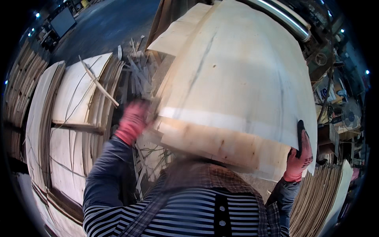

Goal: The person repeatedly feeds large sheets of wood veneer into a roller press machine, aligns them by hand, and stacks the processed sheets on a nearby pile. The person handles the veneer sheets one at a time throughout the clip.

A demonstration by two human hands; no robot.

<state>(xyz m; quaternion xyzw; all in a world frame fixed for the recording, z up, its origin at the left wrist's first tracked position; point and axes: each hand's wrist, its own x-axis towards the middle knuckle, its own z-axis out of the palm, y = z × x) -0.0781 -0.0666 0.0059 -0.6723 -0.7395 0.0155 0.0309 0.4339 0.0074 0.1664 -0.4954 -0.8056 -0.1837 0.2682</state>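
Lying against the right edge of a broad pale wood sheet [237, 79], near its closer corner, the right hand [301, 156] shows in the head view in a red glove with dark fingertips, one finger pointing away along the sheet. Whether it pinches the edge or only presses on it, I cannot tell. The left hand [134, 118], gloved in red too, is beside the sheet's left edge; it is badly blurred, so its finger position and any contact cannot be made out.

The broad sheet fills the middle of the view, in front of the person, with grey streaks and a small knot. Under its near edge a yellower, knotted sheet [225, 144] sticks out toward the striped shirt [177, 215]. Beyond, at the upper right, is a shiny metal roller [290, 19].

To the left stands a stack of sheets [79, 94] with a narrow wooden strip [98, 83] slanting across it; loose scraps [138, 75] lie between that stack and the broad sheet. Another stack [316, 201] stands at the lower right, with a fan [350, 114] farther off.
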